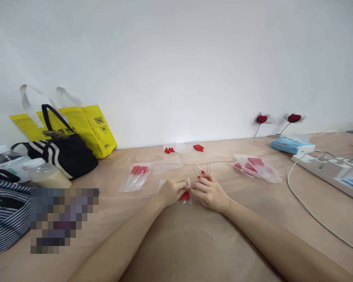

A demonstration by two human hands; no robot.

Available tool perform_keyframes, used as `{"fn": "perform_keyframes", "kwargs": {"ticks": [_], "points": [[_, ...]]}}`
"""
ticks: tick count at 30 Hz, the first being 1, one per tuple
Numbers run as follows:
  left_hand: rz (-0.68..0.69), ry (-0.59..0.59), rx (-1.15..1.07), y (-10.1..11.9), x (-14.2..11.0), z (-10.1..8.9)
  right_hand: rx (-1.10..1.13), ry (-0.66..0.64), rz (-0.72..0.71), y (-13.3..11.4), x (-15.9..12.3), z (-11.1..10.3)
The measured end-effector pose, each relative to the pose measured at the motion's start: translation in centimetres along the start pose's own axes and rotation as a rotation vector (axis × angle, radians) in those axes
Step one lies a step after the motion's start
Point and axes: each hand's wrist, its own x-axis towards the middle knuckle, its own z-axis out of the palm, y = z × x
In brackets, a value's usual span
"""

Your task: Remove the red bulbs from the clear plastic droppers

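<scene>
Near the middle of the table, my left hand (174,192) is closed with its fingertips on the edge of a small clear zip bag (188,201). Red pieces (184,196) show inside that bag, partly under the fingers. My right hand (210,192) is curled closed just beside the bag's right edge; what its fingertips pinch is hidden. Thin clear sticks (196,167) and red caps (203,172) lie just beyond the right hand, partly covered by it. To the left is a clear bag of red-capped sticks (137,178).
More bags of red-tipped sticks (257,169) lie at right. Near the wall are bags with small red caps (199,147). A tissue pack (292,145), a power strip (335,176) and a white cable (300,203) stand right; a yellow bag (101,137), black bag (76,156) and bottle (51,174) left.
</scene>
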Motion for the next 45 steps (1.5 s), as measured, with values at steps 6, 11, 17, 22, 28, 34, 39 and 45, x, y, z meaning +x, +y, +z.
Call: {"fn": "perform_keyframes", "kwargs": {"ticks": [6, 11, 17, 22, 28, 34, 39, 45], "points": [[0.0, 0.016, -0.014, 0.0, -0.1, -0.4, -0.002, -0.087, 0.06, 0.2, -0.3, -0.1], [-0.01, 0.032, -0.013, 0.3, 0.0, -0.7, 0.024, -0.109, 0.085, 0.3, -0.4, -0.2], [0.005, 0.003, 0.001, 0.3, 0.1, -0.4, 0.023, -0.046, 0.099, 0.2, 0.0, -0.3], [0.02, -0.018, 0.032, 0.3, 0.2, -0.4, -0.033, 0.021, 0.019, 0.1, 0.1, 0.0], [0.074, -0.068, 0.107, 0.5, 0.3, -0.6, -0.056, -0.005, 0.0, 0.0, 0.1, 0.2], [0.122, -0.108, 0.199, 0.8, 0.5, -0.6, -0.073, -0.079, 0.0, -0.1, 0.5, 0.2], [0.103, -0.098, 0.179, 1.0, 0.6, -0.8, -0.066, -0.041, 0.018, 0.0, 0.2, 0.1], [0.073, -0.095, 0.099, 1.3, 0.6, -0.9, -0.101, 0.045, 0.004, 0.0, 0.0, 0.2]]}}
